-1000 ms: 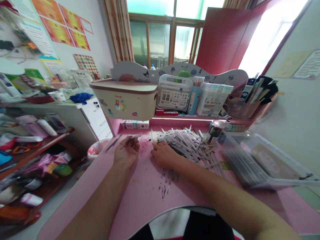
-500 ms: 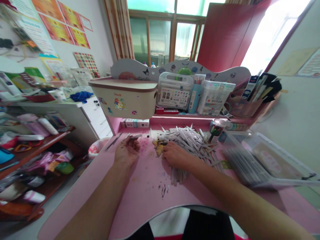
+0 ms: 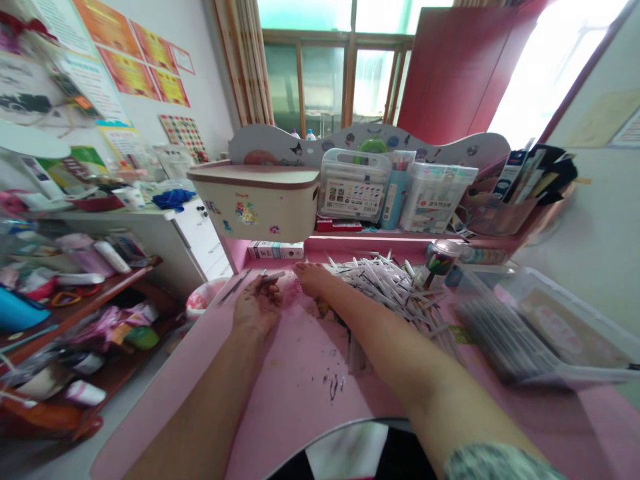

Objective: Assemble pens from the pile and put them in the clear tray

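Observation:
My left hand (image 3: pixel 257 308) rests on the pink desk (image 3: pixel 300 373), its fingers pinched on a thin grey pen part (image 3: pixel 273 275). My right hand (image 3: pixel 313 278) lies further back near the desk's rear. Its fingers are curled; what they hold, if anything, is hidden. Just to its right spreads a pile of several white pen barrels (image 3: pixel 387 283). A small yellowish heap (image 3: pixel 323 308) shows beside my right forearm.
A clear plastic tray (image 3: pixel 530 327) of dark pens stands at the right. A cream storage box (image 3: pixel 255 197), marker cases (image 3: pixel 353 187) and a can (image 3: pixel 437 260) line the rear shelf. Cluttered shelves (image 3: pixel 75 280) stand left of the desk.
My right hand has left the pen pile and moved left and back, ending close to my left hand. The left hand has barely shifted and still holds the pen part.

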